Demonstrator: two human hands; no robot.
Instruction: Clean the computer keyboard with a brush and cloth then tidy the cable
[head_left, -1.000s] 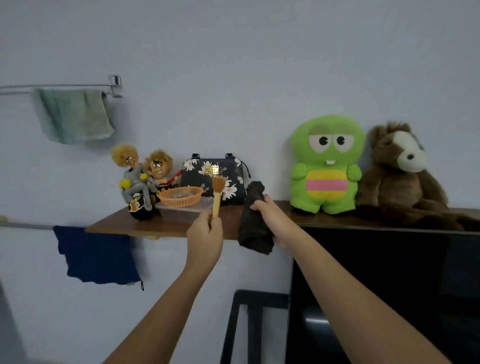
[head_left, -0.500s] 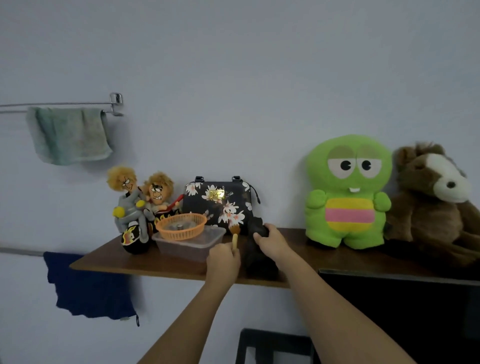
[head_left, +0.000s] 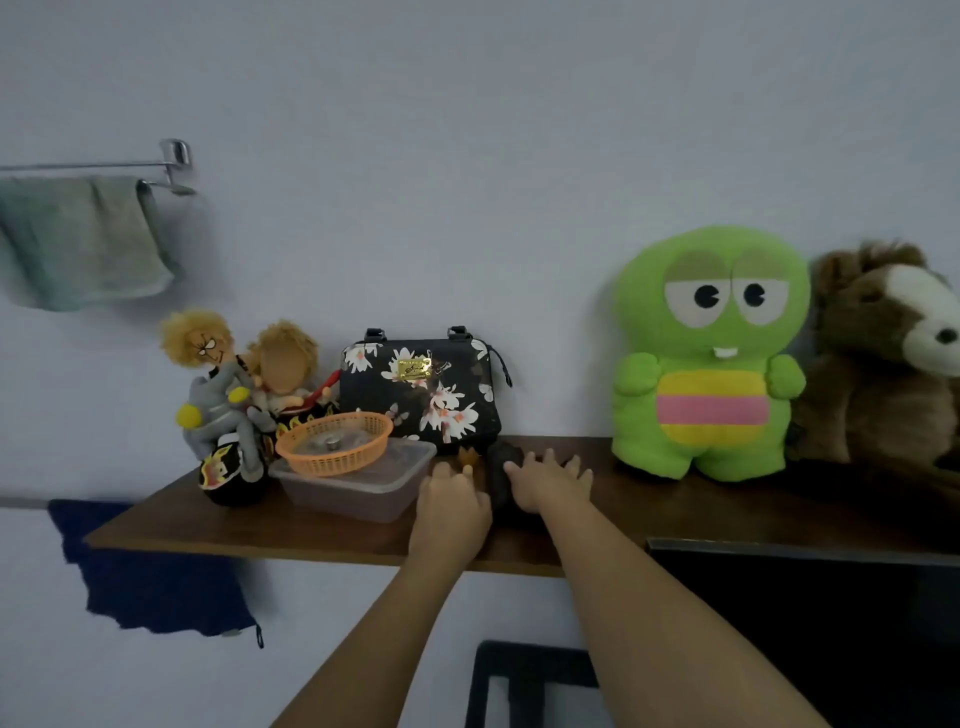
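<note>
Just ahead, the brush (head_left: 467, 457) points away under your left hand (head_left: 453, 501), seemingly slack-fingered; the cloth (head_left: 500, 465) lies between it and your flat, spread right hand (head_left: 545, 483).

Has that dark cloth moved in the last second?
Yes. The dark cloth went from hanging before the shelf edge to lying on it, near the floral bag.

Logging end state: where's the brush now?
Head view, centre: the brush is on the wooden shelf, bristles showing past the left hand, between the clear plastic box and the dark cloth.
</note>
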